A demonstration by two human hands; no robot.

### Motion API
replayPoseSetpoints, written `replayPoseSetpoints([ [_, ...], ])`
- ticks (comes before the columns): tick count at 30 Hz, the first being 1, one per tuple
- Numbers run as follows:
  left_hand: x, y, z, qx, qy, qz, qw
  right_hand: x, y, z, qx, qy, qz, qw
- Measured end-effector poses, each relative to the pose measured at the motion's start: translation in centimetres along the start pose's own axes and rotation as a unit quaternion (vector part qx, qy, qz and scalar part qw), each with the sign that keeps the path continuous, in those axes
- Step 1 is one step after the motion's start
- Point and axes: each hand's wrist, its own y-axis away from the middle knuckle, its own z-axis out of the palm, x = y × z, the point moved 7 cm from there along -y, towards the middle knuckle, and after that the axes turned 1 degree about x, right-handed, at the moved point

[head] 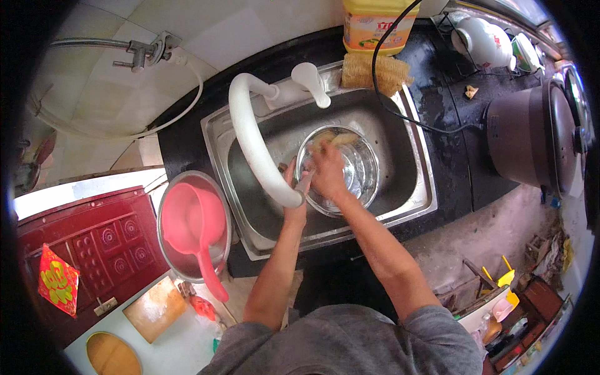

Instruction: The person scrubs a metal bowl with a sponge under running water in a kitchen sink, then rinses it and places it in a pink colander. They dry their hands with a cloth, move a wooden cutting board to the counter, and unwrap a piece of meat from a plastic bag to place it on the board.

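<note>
A round metal basin (375, 171) with water and pale yellowish pieces (344, 138) stands in the stainless steel sink (398, 187). Over the basin's left part, my right hand (329, 171) is blurred, its fingers near the pieces; whether it grips something cannot be told. My left hand (295, 206) is at the basin's left rim, partly hidden by the white curved faucet spout (251, 136). Near its fingers is a narrow object, possibly a blade, too blurred to name. Behind the basin is the white faucet lever (311, 84).
A pink dipper (194, 220) lies in a metal bowl (164, 253) left of the sink. Behind are a brown fibrous scrubber (375, 72) and a yellow jug (379, 28). A black cable (403, 116) crosses the sink's right rear corner. A large lidded pot (520, 136) stands right.
</note>
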Motion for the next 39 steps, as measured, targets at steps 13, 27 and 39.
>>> replayPoseSetpoints([
  [13,1.5,-1.2,-1.6,0.047,-0.190,0.129,0.972,4.8,-1.9,-0.6,-0.118,0.034,-0.081,0.989],
  [27,9.8,4.8,-3.6,0.131,-0.451,0.218,0.856,-1.0,-1.2,1.6,-0.193,-0.405,0.291,0.845],
  [39,21.2,10.2,-4.6,0.279,-0.481,0.378,0.740,-6.2,-8.4,-9.4,-0.054,0.004,-0.031,0.998],
])
